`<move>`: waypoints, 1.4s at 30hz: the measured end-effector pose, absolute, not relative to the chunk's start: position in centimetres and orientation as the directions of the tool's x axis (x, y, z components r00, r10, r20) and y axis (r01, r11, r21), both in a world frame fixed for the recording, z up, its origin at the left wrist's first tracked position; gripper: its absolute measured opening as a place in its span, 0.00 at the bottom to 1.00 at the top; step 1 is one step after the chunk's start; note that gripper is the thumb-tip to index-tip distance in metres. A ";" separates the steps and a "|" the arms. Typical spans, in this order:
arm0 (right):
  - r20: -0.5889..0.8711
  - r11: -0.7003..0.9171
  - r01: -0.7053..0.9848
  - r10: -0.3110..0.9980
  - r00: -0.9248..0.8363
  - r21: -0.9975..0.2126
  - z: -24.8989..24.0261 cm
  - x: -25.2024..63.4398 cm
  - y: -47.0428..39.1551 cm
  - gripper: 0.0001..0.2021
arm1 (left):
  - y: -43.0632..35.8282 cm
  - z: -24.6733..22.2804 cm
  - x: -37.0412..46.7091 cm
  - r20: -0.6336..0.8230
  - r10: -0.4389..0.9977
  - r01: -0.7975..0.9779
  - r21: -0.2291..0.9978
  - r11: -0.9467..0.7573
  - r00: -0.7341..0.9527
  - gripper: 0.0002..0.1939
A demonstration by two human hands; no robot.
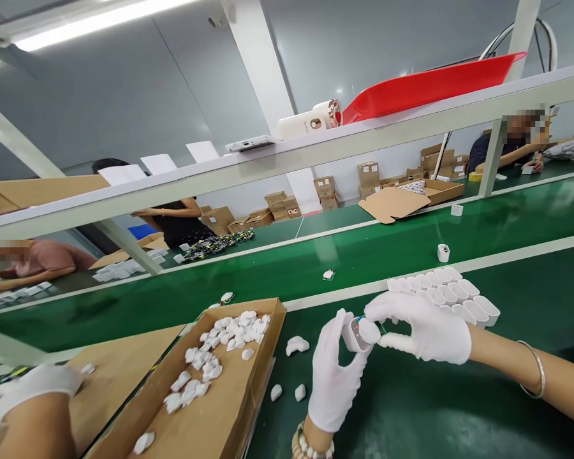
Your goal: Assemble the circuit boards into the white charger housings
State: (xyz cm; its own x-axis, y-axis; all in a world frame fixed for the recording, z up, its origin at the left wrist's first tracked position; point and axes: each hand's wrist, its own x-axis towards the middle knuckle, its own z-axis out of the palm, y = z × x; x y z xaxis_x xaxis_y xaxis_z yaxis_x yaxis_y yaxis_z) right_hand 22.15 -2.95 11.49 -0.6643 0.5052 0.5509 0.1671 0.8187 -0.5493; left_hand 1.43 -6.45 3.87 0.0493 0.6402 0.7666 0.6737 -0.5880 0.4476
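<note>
My left hand [335, 376], in a white glove, is closed around a small white casing [353, 335] above the green table. From the right, my right hand [418, 325], also gloved, pinches a white rounded piece [368, 331] with a bit of green board and thin wires at the casing's opening. The two parts touch. Behind my right hand stand rows of open white casings [452, 292]. Loose white padded pieces [297, 345] lie on the table left of my left hand.
A cardboard tray [220, 421] with many white pieces stands at the left, beside another person's gloved hand [38, 389]. Beyond runs a green conveyor belt [287, 268] with a few parts. A shelf [387, 137] crosses above; other people work farther back.
</note>
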 end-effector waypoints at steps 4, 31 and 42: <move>0.576 0.840 0.171 0.486 -0.658 -0.515 11.4 22.0 -2.8 0.10 | -6.5 4.1 1.4 0.789 0.610 0.701 0.393 -0.595 0.074 0.31; 0.622 0.917 0.394 0.276 -0.733 0.057 11.3 21.8 -4.7 0.11 | -7.2 4.5 1.2 0.840 0.515 0.727 0.246 -0.641 0.170 0.25; 0.502 0.912 0.354 0.409 -0.762 -0.206 11.7 21.5 -4.8 0.09 | -7.9 3.7 1.8 0.694 0.715 0.650 0.506 -0.567 0.085 0.33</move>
